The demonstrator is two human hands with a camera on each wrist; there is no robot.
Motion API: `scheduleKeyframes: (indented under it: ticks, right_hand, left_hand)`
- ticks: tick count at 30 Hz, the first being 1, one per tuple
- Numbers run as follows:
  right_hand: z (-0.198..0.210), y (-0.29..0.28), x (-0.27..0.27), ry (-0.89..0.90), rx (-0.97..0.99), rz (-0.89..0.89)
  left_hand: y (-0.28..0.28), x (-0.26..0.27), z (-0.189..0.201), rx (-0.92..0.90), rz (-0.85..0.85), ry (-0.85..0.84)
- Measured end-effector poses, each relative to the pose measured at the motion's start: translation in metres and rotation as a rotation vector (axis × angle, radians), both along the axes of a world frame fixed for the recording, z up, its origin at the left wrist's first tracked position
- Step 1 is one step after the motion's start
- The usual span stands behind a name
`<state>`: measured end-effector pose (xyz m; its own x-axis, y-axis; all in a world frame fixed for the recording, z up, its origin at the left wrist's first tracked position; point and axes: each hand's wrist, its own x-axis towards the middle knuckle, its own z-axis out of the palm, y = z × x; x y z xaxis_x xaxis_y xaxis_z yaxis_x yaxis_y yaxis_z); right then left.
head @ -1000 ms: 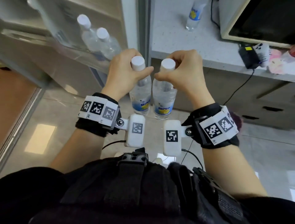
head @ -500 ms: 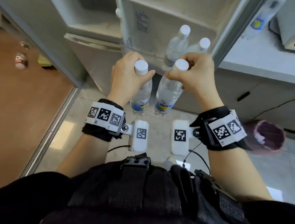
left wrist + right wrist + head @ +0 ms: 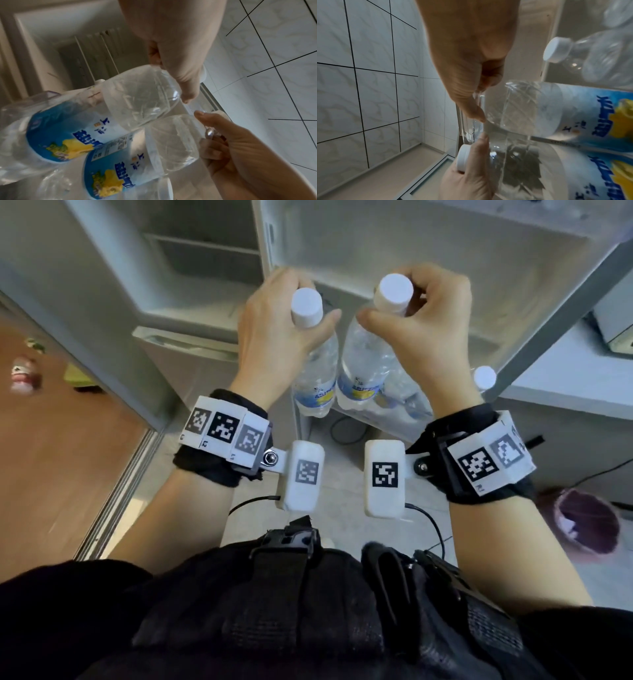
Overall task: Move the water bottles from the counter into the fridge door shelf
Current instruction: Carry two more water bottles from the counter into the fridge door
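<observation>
Two clear water bottles with white caps and blue-yellow labels hang side by side in front of the open fridge door. My left hand (image 3: 308, 302) grips the left bottle (image 3: 317, 374) by its neck; my right hand (image 3: 390, 306) grips the right bottle (image 3: 363, 364) the same way. Their bases sit at the clear door shelf (image 3: 394, 422), which holds other bottles, one with its cap (image 3: 484, 377) showing. The left wrist view has the left bottle (image 3: 137, 94) above the right bottle (image 3: 171, 142). In the right wrist view a shelved bottle (image 3: 590, 54) lies beyond the right bottle (image 3: 539, 108).
The fridge compartment (image 3: 205, 268) stands open at the upper left, with a drawer front below it. A grey counter (image 3: 565, 381) runs along the right. A pink waste bin (image 3: 587, 522) stands on the tiled floor, and a cable (image 3: 346, 429) loops below the shelf.
The view swung from the counter to the open fridge door. Both hands carried their bottles over to the door shelf and lowered them toward it, keeping hold of the necks.
</observation>
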<state>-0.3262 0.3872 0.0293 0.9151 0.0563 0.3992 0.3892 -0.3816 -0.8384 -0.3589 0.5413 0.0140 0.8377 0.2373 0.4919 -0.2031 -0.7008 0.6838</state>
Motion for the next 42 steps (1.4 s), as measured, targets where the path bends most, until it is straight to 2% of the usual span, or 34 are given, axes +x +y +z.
scheduleKeyframes:
  ticks: [7, 16, 24, 31, 39, 42]
  right_hand:
    - [0.003, 0.007, 0.044, -0.015, -0.079, -0.089]
    - [-0.045, 0.024, 0.054, 0.05, -0.214, -0.267]
    - [-0.073, 0.045, 0.05, 0.031, -0.272, -0.369]
    - [-0.093, 0.056, 0.036, 0.107, -0.289, -0.416]
    - [-0.094, 0.058, 0.015, 0.296, -0.4, -0.423]
    - [-0.091, 0.057, 0.004, 0.322, -0.387, -0.438]
  left_hand:
    - [0.012, 0.058, 0.006, -0.086, -0.037, -0.104]
    - [0.012, 0.109, -0.045, -0.029, -0.266, 0.024]
    - [0.03, 0.111, -0.078, 0.004, -0.468, 0.16]
    - [0.049, 0.099, -0.084, 0.022, -0.492, 0.205]
    - [0.06, 0.076, -0.093, -0.001, -0.516, 0.238]
    - [0.059, 0.072, -0.091, -0.003, -0.527, 0.225]
